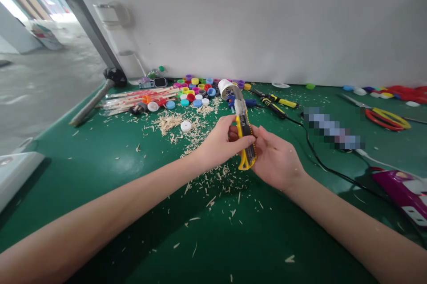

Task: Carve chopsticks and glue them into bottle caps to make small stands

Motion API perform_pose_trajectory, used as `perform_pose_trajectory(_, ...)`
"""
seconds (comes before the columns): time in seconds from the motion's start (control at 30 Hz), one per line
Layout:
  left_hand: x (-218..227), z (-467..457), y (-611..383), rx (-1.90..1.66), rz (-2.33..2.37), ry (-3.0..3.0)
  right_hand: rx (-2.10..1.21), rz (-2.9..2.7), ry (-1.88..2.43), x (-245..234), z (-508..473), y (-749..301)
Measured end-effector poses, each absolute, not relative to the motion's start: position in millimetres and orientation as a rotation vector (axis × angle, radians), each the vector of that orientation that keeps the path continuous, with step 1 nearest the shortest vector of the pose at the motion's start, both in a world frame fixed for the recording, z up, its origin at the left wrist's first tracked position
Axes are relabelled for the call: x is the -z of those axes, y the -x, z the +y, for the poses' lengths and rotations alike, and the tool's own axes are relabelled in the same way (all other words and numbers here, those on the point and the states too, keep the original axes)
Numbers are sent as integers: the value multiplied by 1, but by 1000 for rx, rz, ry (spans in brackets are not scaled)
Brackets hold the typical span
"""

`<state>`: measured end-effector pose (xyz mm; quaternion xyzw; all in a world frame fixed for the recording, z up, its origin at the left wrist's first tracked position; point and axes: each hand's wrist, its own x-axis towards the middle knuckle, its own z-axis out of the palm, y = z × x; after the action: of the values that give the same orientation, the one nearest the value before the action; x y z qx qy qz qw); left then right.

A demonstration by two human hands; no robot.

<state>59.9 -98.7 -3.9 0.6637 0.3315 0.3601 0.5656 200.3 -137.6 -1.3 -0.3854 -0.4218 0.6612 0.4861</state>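
Note:
A yellow and black utility knife (247,139) stands roughly upright between my hands, its blade end pointing away from me. My left hand (220,142) is closed on it, with the thumb across the knife's body. My right hand (280,157) cups it from the right, palm turned up, its fingers partly hidden behind the knife. Just beyond the blade end a white cup (225,87) lies on its side. Wood shavings (170,122) are scattered on the green table (140,230) under and around my hands, and a white bottle cap (186,126) lies among them.
Colourful bottle caps (196,93) and wrapped sticks (133,99) lie at the back, with a hammer (96,97) at left. Pliers (275,102), scissors (383,115), a black cable (320,166) and a purple device (400,188) are on the right. A wall (250,22) stands behind.

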Motion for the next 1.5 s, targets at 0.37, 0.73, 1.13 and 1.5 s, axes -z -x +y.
perform_pose_trajectory(0.37, 0, -78, -47, -1021, 796, -1437, -1205, -967, 1051, 18, -124, -213)
perform_pose_trajectory(0.73, -1, -116, -58, -435, 560, -1281, -1335, -913, 1141, 8, -129, -211)
perform_pose_trajectory(1.13, 8, -119, -58, -396, 469, -1057, -1408, -873, 962, 8, -131, -212)
perform_pose_trajectory(1.5, 8, -125, -58, -412, 550, -1190, -1398, -879, 931, 12, -134, -209)
